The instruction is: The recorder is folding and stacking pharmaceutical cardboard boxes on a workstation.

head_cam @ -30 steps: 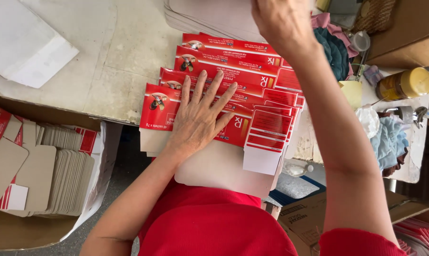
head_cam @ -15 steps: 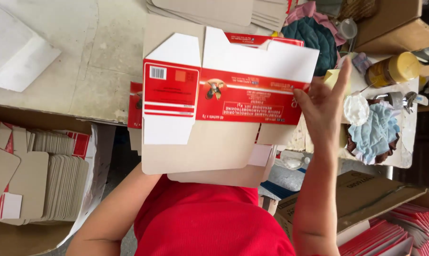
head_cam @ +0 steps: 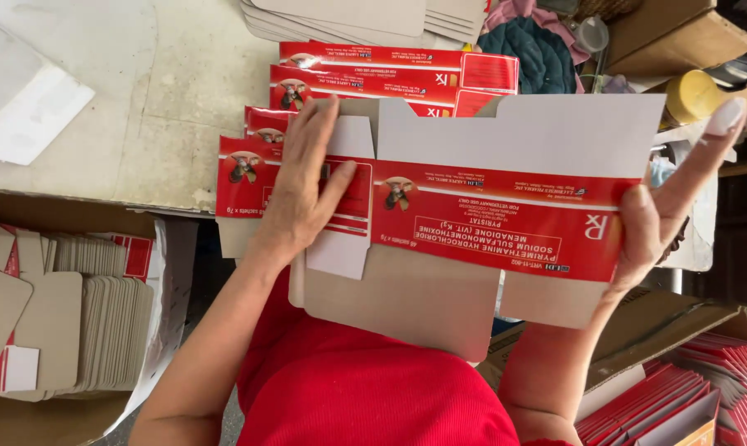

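— Over the pale, worn bench [head_cam: 142, 99], what do the two hands have?

— One flat, unfolded red-and-white cardboard carton blank [head_cam: 489, 223], held level above the lap, its grey inner flaps hanging toward the red shirt [head_cam: 365, 388]. The left hand [head_cam: 303, 194] lies spread on its left end with the fingers [head_cam: 315, 132] flat and released, pressing rather than gripping. The right hand [head_cam: 662, 206] grasps the right edge, thumb on the red face and one finger stretched up along the white flap.

— And under it?

— A fanned stack of the same red printed carton blanks [head_cam: 373, 70] lying on the bench; four red edges show, stepped one over the next. How many more lie beneath, I cannot tell. Beyond them sits a pile of plain grey card sheets [head_cam: 348, 16], too tightly packed to count.

— Any containers?

— Three that I can make out. Lower left, an open brown cardboard box [head_cam: 59, 413] holds upright rows of grey die-cut card pieces [head_cam: 101, 330], a few showing red. Lower right, another open brown box [head_cam: 637, 330] holds slanted red folded cartons [head_cam: 704, 380]. Upper right, one more brown carton [head_cam: 671, 33]; its contents are hidden.

— Anything else?

— One yellow round jar [head_cam: 691, 95] near the right hand, a dark teal cloth [head_cam: 530, 54], and white paper sheets [head_cam: 26, 91] at the far left of the bench.
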